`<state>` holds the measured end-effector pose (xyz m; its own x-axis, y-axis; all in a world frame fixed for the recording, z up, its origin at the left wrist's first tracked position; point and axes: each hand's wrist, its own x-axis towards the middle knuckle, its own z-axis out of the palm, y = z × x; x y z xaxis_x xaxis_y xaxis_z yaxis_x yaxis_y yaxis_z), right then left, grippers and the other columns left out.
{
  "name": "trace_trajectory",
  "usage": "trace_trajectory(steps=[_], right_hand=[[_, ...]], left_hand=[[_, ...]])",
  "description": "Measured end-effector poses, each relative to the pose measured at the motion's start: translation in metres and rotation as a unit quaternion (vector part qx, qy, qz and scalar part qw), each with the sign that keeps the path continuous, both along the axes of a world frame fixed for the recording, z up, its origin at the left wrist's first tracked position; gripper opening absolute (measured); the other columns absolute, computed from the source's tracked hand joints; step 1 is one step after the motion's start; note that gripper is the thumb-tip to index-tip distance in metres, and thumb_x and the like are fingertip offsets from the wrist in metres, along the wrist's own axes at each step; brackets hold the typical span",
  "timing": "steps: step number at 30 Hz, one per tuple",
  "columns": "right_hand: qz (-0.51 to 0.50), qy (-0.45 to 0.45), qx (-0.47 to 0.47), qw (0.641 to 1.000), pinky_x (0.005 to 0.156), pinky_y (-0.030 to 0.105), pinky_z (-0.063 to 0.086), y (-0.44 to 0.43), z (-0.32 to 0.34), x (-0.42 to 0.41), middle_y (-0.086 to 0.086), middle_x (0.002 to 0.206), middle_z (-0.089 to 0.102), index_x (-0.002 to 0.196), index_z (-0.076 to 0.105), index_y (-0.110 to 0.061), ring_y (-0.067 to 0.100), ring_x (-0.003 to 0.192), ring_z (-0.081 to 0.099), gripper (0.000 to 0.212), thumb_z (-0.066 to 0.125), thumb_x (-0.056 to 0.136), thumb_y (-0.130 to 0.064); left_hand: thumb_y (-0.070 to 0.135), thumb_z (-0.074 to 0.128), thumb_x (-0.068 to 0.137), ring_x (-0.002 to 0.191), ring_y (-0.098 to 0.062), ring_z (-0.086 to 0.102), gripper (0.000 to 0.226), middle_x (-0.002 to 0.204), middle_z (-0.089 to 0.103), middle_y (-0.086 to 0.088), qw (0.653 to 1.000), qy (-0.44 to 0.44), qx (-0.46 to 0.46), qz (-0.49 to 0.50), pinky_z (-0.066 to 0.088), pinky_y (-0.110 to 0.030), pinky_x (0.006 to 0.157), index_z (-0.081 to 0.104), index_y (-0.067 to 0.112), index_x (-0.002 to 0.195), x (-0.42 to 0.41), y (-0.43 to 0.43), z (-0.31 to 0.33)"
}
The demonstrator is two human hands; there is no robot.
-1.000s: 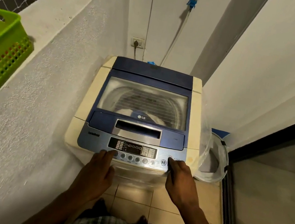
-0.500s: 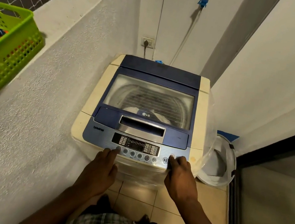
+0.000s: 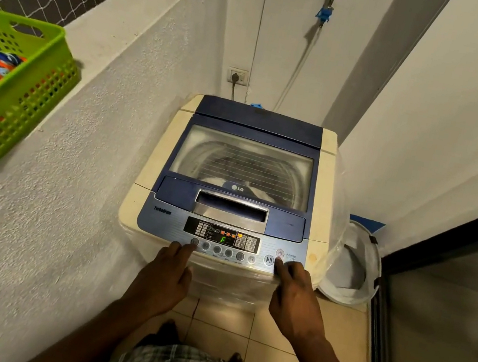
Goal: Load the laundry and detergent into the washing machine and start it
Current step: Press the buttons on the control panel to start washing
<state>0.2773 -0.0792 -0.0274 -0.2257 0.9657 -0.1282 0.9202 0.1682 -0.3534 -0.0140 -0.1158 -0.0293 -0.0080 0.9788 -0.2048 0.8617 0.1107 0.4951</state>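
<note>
The panel display (image 3: 221, 236) has lit on the blue-and-cream washing machine (image 3: 258, 120)! Left hand (image 3: 164, 279) and right hand (image 3: 294, 302), fingers out, empty, touch its button row (image 3: 222, 251).

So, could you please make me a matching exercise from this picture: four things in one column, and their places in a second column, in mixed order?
Things
1. green plastic basket
2. white round hamper
3. black plug
4. right hand

Places
A. at the right end of the control panel, by the power button
B. on the tiled floor, right of the blue-lidded washing machine
C. on the ledge at the left
D. in the white wall socket behind the machine

Pairs: 1-C, 2-B, 3-D, 4-A
</note>
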Motion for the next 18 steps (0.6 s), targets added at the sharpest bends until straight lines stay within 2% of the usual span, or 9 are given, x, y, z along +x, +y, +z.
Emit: trace_trajectory(steps=[7, 13, 18], right_hand=[[0.006, 0.017, -0.002, 1.000, 0.087, 0.030, 0.055, -0.009, 0.001, 0.001, 0.002, 0.130, 0.055, 0.149, 0.052, -0.020, 0.023, 0.118, 0.055, 0.064, 0.059, 0.086, -0.009], [0.005, 0.013, -0.007, 1.000, 0.091, 0.030, 0.055, -0.013, 0.003, -0.001, 0.002, 0.142, 0.054, 0.149, 0.052, -0.020, 0.022, 0.127, 0.054, 0.060, 0.061, 0.090, -0.014], [0.004, 0.020, -0.006, 1.000, 0.091, 0.028, 0.054, -0.013, 0.006, -0.004, 0.000, 0.143, 0.054, 0.151, 0.051, -0.022, 0.020, 0.130, 0.052, 0.060, 0.060, 0.092, -0.016]], left_hand=[[0.029, 0.048, 0.103, 0.121, -0.015, 0.050, 0.056, 0.142, 0.046, -0.002, 1.000, 0.017, -0.005, -0.007, 0.055, -0.028, 0.090, 0.029, 0.029, 0.156, 0.003, 0.000, -0.002], [0.031, 0.046, 0.103, 0.127, -0.017, 0.049, 0.057, 0.145, 0.044, -0.001, 1.000, 0.026, -0.009, -0.014, 0.054, -0.029, 0.095, 0.026, 0.032, 0.157, 0.006, 0.004, -0.005], [0.030, 0.046, 0.104, 0.127, -0.017, 0.048, 0.059, 0.144, 0.044, -0.001, 1.000, 0.024, -0.008, -0.013, 0.053, -0.030, 0.096, 0.025, 0.033, 0.159, 0.006, 0.007, -0.005]])
